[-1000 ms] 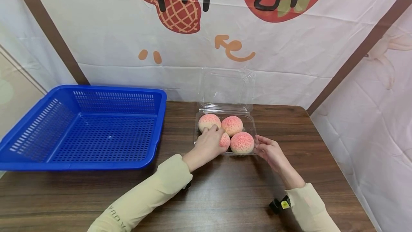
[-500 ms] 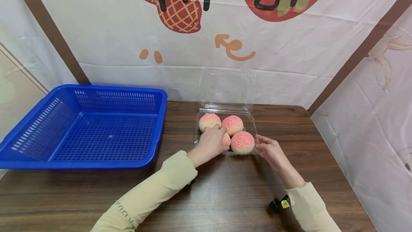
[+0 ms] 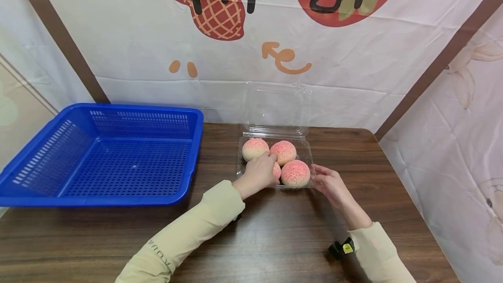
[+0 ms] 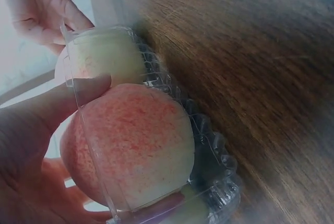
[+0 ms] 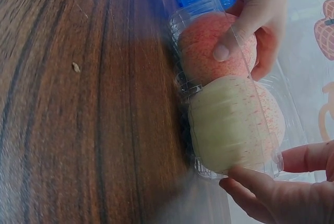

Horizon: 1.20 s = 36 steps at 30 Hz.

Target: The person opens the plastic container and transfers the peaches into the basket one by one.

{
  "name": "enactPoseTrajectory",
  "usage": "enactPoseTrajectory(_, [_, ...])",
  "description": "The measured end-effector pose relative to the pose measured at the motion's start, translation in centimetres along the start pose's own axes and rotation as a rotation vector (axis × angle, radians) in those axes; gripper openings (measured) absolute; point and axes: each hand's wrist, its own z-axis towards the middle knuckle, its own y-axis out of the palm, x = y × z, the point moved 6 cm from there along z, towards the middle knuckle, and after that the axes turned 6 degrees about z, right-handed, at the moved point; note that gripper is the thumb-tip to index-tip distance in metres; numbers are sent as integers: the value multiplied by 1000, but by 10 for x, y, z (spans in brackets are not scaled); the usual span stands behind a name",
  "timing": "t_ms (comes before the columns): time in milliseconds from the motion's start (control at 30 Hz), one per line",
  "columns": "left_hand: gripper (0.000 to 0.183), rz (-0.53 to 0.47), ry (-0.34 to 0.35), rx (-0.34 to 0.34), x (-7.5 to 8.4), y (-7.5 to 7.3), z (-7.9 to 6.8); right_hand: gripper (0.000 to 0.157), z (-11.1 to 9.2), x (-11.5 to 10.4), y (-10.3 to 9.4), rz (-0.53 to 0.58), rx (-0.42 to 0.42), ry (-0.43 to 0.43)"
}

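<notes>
A clear plastic clamshell box (image 3: 310, 154) lies on the table with its lid (image 3: 275, 106) raised against the cloth behind. Inside are several round pink-and-cream peaches, among them a back-left peach (image 3: 255, 149), a back-right peach (image 3: 283, 152) and a front-right peach (image 3: 296, 173). My left hand (image 3: 258, 173) grips the front-left peach (image 4: 135, 140), its thumb on the near side and fingers around the far side. That peach is still within the box walls. At the box's right side, my right hand (image 3: 332, 187) pinches the rim between thumb and fingers.
A large blue plastic basket (image 3: 133, 202) stands left of the box on the brown wooden table (image 3: 283, 239). Printed white cloth (image 3: 346, 82) hangs directly behind the table and on both sides.
My left hand and forearm have shifted slightly right, turning a little around the front-left peach. The right hand, the box and the basket stay where they were.
</notes>
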Motion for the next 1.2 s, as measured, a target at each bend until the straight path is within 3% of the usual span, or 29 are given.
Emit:
enactPoseTrajectory(467, [48,-10,-34,-65,-4,-5,5,51,0,1,0,8,-5,1])
enactPoseTrajectory(800, [41,-8,-15,-79,-3,-16,8,51,0,0,0,21,-6,-3])
enactPoseTrajectory(1200, [67,22,-54,-142,-1,-24,8,51,-1,0,0,10,-10,-7])
